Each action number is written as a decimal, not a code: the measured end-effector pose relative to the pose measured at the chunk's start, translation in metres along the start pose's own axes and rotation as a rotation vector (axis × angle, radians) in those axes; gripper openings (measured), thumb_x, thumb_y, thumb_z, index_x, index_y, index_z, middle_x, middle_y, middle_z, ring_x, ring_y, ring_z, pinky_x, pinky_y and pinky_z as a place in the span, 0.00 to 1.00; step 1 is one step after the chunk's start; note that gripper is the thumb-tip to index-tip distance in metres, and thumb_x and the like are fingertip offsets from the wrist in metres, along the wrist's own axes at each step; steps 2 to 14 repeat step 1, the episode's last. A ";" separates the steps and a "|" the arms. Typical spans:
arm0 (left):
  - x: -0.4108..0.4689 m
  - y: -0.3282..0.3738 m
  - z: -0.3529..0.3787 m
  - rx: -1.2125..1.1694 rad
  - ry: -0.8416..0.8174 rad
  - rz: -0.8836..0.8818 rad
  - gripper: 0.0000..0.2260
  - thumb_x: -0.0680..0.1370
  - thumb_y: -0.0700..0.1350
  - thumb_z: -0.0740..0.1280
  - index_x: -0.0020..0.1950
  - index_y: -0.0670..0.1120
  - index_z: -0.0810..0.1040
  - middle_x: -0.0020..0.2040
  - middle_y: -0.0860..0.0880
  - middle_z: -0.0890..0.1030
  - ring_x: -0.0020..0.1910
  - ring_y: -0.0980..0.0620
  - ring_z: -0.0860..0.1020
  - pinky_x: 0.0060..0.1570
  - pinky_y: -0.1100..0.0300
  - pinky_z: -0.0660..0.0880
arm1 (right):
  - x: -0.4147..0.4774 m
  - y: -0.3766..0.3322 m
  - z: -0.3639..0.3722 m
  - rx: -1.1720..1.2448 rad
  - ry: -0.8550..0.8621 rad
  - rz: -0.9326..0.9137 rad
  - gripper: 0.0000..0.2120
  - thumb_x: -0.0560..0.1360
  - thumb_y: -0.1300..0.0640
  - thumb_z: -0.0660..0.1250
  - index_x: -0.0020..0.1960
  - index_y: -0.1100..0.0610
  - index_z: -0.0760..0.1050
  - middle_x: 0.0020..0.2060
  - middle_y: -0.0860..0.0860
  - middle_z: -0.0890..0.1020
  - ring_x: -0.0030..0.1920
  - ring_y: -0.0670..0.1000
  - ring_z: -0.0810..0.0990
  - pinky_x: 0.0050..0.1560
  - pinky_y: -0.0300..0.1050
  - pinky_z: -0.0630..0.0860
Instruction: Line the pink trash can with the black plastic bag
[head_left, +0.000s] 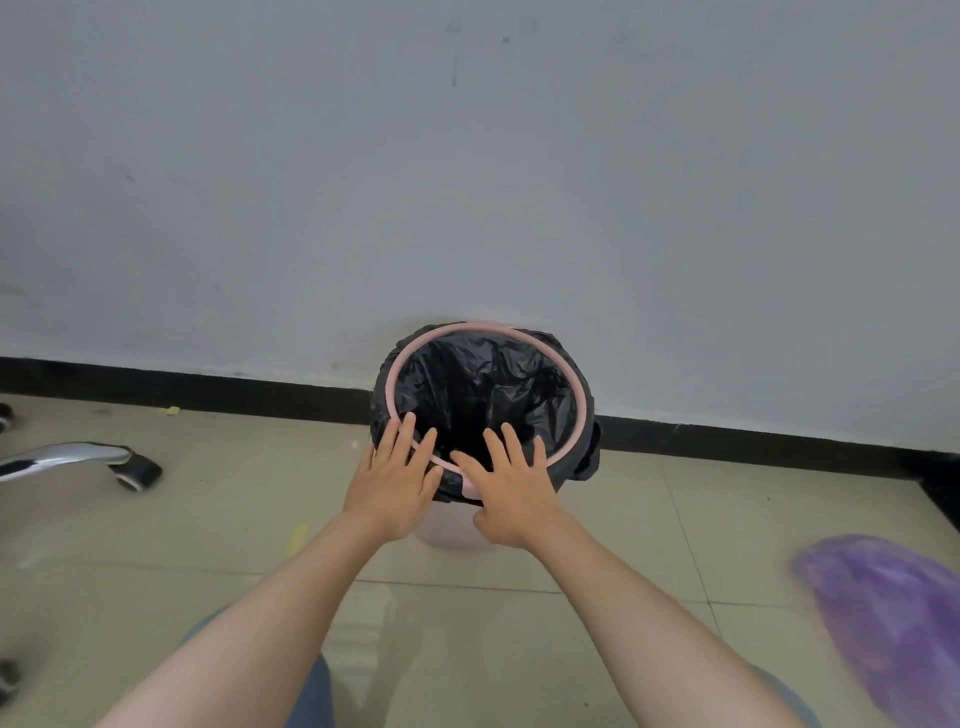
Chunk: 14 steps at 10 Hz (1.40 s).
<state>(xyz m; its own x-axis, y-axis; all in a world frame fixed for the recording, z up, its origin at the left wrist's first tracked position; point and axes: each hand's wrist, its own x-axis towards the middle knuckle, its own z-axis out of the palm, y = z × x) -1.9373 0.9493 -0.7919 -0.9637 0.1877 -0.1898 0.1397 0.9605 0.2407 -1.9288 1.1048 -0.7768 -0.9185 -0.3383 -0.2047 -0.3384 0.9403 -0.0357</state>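
Note:
The pink trash can (451, 535) stands on the floor against the wall. A black plastic bag (483, 384) hangs inside it, its edge folded over the outside under a pink ring (582, 395) that sits on the rim. My left hand (397, 478) lies flat on the near left of the ring, fingers spread. My right hand (511, 491) lies flat on the near right of the ring, fingers spread as well. Neither hand grips anything. The hands hide the near part of the rim.
A white wall with a black baseboard (208, 387) runs behind the can. An office chair's chrome leg and caster (135, 470) stand at the left. A purple plastic bag (893, 618) lies on the tiled floor at the right. My knees show at the bottom.

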 end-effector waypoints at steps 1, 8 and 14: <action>-0.001 0.000 0.001 0.014 -0.001 0.005 0.24 0.81 0.53 0.44 0.75 0.50 0.42 0.77 0.47 0.37 0.75 0.48 0.36 0.74 0.50 0.43 | -0.009 -0.003 -0.023 0.189 0.020 0.026 0.36 0.75 0.51 0.60 0.74 0.47 0.40 0.76 0.56 0.43 0.75 0.57 0.37 0.73 0.63 0.41; -0.001 0.000 0.001 0.014 -0.001 0.005 0.24 0.81 0.53 0.44 0.75 0.50 0.42 0.77 0.47 0.37 0.75 0.48 0.36 0.74 0.50 0.43 | -0.009 -0.003 -0.023 0.189 0.020 0.026 0.36 0.75 0.51 0.60 0.74 0.47 0.40 0.76 0.56 0.43 0.75 0.57 0.37 0.73 0.63 0.41; -0.001 0.000 0.001 0.014 -0.001 0.005 0.24 0.81 0.53 0.44 0.75 0.50 0.42 0.77 0.47 0.37 0.75 0.48 0.36 0.74 0.50 0.43 | -0.009 -0.003 -0.023 0.189 0.020 0.026 0.36 0.75 0.51 0.60 0.74 0.47 0.40 0.76 0.56 0.43 0.75 0.57 0.37 0.73 0.63 0.41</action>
